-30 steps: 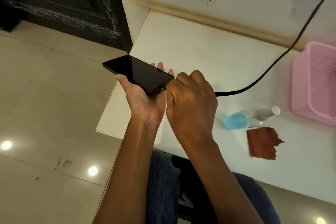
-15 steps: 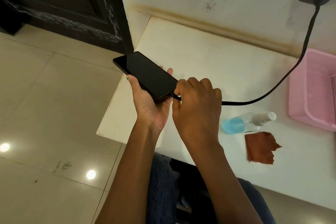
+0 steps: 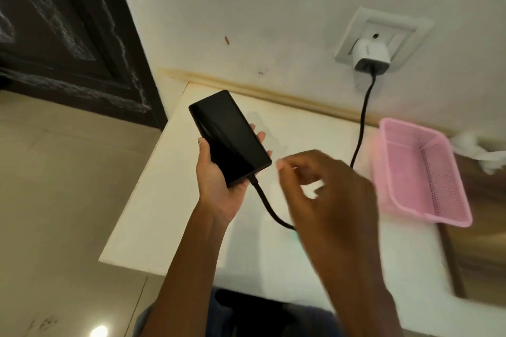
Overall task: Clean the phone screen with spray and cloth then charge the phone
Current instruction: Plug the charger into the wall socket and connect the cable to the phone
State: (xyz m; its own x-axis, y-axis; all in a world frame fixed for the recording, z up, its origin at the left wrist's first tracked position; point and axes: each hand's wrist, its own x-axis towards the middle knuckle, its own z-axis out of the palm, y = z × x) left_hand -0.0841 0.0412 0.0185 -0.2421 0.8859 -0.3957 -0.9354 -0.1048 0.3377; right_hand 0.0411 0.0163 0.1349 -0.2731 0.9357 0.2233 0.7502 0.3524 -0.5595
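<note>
My left hand (image 3: 219, 180) holds a black phone (image 3: 230, 137) above the white table (image 3: 169, 213), screen up and dark. A black charging cable (image 3: 267, 204) is plugged into the phone's near end. It runs behind my right hand and up to a white charger (image 3: 369, 56) in the wall socket (image 3: 383, 35). My right hand (image 3: 325, 194) hovers just right of the phone, blurred, fingers loosely curled and holding nothing. The spray bottle and cloth are hidden behind my right arm.
A pink plastic basket (image 3: 427, 210) stands at the table's right side against the wall. A dark door (image 3: 68, 35) is at the left, with tiled floor (image 3: 54, 200) below. My knees show under the table's near edge.
My right hand has let go of the cable plug, which now sits in the phone, and drawn back to the right. The phone tilted more upright and the view swung upward.
</note>
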